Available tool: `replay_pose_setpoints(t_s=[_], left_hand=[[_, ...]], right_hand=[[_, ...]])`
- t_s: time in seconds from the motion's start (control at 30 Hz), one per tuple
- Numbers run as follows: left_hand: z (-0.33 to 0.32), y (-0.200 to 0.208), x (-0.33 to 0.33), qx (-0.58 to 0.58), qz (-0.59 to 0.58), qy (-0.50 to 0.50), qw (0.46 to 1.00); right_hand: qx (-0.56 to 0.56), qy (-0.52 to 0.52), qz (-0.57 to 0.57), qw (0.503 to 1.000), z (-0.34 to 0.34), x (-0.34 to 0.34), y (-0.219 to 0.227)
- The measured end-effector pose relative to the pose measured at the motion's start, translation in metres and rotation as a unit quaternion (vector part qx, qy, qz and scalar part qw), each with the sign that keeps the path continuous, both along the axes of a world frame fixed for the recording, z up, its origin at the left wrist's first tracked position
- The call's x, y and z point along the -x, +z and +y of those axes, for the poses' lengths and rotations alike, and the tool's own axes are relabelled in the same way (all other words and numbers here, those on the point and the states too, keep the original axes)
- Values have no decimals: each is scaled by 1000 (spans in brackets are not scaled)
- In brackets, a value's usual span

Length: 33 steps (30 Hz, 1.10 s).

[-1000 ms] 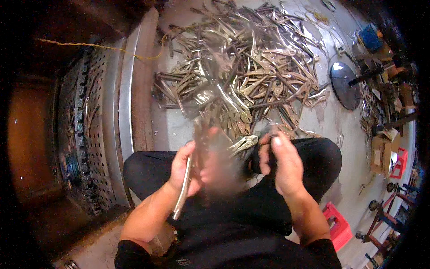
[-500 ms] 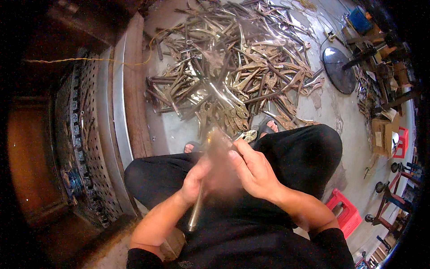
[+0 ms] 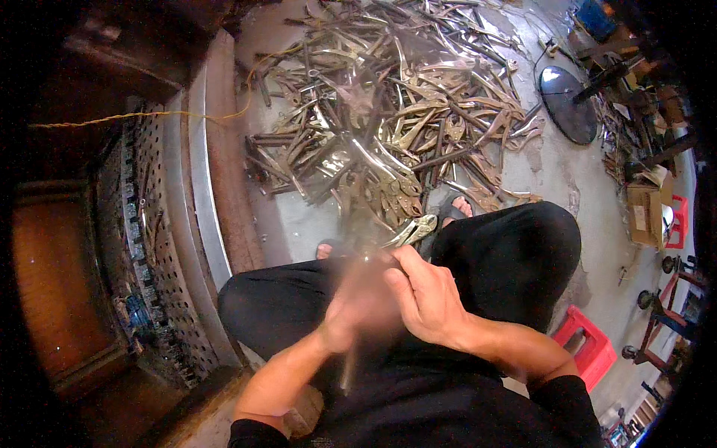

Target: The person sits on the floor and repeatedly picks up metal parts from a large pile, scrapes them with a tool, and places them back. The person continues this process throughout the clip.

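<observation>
Tool heap ahead, red stool rightward, blurred left hand beside right hand, cannot tell whether fingers grip

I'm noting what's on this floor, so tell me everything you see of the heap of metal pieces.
The heap of metal pieces is a loose, wide tangle of slim parts, some shiny silver, others dark; several are curved and plier-like, a few with small holes. They overlap at many angles on the grey floor beyond the person's feet. A yellow cord runs toward its upper left edge. The left hand and right hand look clear of it. Haze blurs its middle.
</observation>
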State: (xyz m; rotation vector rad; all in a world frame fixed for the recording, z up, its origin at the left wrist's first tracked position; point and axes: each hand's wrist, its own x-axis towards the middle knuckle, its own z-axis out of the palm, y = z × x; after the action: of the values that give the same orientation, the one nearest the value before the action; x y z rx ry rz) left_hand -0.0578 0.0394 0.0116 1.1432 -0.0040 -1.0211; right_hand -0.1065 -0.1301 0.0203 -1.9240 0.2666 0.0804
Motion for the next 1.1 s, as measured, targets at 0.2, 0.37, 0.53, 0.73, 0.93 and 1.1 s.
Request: replay_pose_setpoints(t_s=[0.2,0.37,0.53,0.73,0.93,1.1], left_hand=[[-4,9,-2,4,53,-7,999],[7,0,2,-10,71,10,997],[3,0,0,30,-29,-40,998],[8,-12,-9,15,-131,-93,987],[-2,-12,-6,52,-110,-13,992],[-8,-26,-4,-51,-260,-24,964]], right_hand=[[12,21,30,999,0,0,2],[-20,20,35,999,2,0,1],[-49,-2,38,998,10,1,-5],[-36,-39,-12,998,20,2,-12],[-88,-98,26,991,29,3,-19],[-65,-116,-22,991,34,5,-25]])
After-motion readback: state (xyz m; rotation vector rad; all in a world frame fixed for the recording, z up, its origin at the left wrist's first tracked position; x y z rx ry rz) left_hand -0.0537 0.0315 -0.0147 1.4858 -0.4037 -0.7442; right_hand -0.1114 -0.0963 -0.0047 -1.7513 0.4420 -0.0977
